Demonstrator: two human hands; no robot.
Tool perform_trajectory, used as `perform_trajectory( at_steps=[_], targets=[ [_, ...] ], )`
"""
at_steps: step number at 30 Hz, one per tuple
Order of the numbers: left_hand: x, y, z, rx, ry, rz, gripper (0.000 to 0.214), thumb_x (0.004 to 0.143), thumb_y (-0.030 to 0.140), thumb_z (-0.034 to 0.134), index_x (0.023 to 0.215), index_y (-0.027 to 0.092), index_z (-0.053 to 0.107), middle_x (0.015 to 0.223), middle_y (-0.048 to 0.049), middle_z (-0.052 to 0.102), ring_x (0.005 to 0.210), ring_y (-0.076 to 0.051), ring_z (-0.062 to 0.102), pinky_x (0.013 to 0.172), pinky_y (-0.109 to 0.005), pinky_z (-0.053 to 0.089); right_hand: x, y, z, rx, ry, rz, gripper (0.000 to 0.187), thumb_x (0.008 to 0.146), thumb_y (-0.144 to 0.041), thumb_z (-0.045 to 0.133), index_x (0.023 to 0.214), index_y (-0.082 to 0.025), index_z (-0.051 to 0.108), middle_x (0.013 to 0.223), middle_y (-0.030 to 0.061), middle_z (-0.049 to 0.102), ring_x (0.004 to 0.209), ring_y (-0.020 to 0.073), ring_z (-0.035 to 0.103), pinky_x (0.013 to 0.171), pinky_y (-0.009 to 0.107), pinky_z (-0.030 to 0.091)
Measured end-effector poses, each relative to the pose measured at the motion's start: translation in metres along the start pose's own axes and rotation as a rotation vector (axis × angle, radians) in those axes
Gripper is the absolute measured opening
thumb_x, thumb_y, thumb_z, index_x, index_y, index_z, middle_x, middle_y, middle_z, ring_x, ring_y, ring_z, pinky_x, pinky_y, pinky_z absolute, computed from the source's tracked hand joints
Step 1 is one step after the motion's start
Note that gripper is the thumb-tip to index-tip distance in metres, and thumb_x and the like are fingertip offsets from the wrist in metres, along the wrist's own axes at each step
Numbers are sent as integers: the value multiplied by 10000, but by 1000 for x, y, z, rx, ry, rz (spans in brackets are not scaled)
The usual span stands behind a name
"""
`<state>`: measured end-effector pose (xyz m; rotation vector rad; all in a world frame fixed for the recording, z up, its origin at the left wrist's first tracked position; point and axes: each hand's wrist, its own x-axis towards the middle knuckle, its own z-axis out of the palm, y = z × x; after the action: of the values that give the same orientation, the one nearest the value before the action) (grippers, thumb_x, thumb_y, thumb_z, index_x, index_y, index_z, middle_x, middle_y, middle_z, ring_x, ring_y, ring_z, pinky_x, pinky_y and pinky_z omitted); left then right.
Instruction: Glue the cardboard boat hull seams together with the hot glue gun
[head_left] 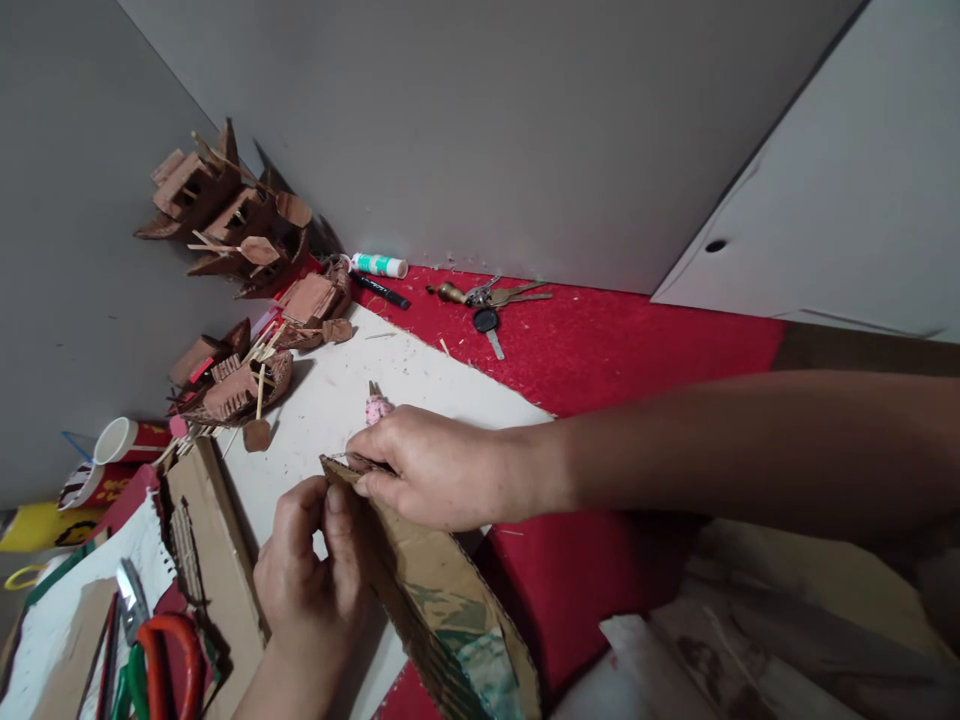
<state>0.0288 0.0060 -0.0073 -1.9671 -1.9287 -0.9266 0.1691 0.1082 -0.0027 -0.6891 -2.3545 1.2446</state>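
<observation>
A long, curved piece of cardboard shaped like a boat hull (427, 570) lies slantwise before me, its pointed tip up and a blue-green print at its lower end. My left hand (315, 580) pinches the left side of that tip between thumb and fingers. From the right, my right hand (435, 470) reaches over and grips the other side near the point, fingers curled. Its fingertips are partly hidden, and something thin and dark shows by them. Just beyond sits a small pink object (377, 408) with metal prongs, partly behind the right hand.
Several brown model boats (232, 385) stand at the left by the grey wall. Behind lie a glue stick (379, 265), a black marker (381, 291) and keys (487, 320) on red cloth (600, 345). Scissors (169, 650), cardboard strips (214, 540) and paper cups (127, 440) are at left.
</observation>
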Motion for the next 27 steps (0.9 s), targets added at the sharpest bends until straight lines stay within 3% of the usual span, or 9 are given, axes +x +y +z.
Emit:
perform_trajectory(
  at_steps=[12, 19, 24, 27],
  targets=[
    [6, -8, -5, -24, 32, 64, 94, 889, 183, 506, 840, 188, 586, 624, 45, 568, 476, -66, 476, 471, -180, 361, 2, -5, -3, 30, -7, 1, 111, 817, -170, 532, 713, -142, 562, 647, -7, 512, 613, 98, 408, 597, 226, 322],
    [3, -5, -5, -169, 54, -135, 197, 916, 276, 474, 816, 189, 620, 631, 23, 568, 510, -88, 493, 505, -209, 393, 2, -5, -4, 21, -1, 27, 122, 814, -202, 546, 712, -141, 574, 622, -16, 483, 597, 96, 386, 560, 227, 292],
    [5, -13, -4, -294, 146, -272, 214, 913, 321, 495, 781, 185, 595, 612, 28, 557, 502, -88, 494, 485, -216, 397, 3, -2, -3, 24, 34, 38, 119, 806, -222, 553, 723, -143, 585, 646, -11, 497, 596, 94, 383, 546, 221, 284],
    [10, -17, -3, -417, 117, -332, 216, 912, 339, 508, 773, 186, 568, 670, 18, 585, 567, -94, 543, 557, -219, 454, 5, -2, -5, 34, 60, 43, 112, 792, -202, 553, 700, -139, 562, 656, -13, 495, 599, 88, 380, 547, 216, 282]
  ],
)
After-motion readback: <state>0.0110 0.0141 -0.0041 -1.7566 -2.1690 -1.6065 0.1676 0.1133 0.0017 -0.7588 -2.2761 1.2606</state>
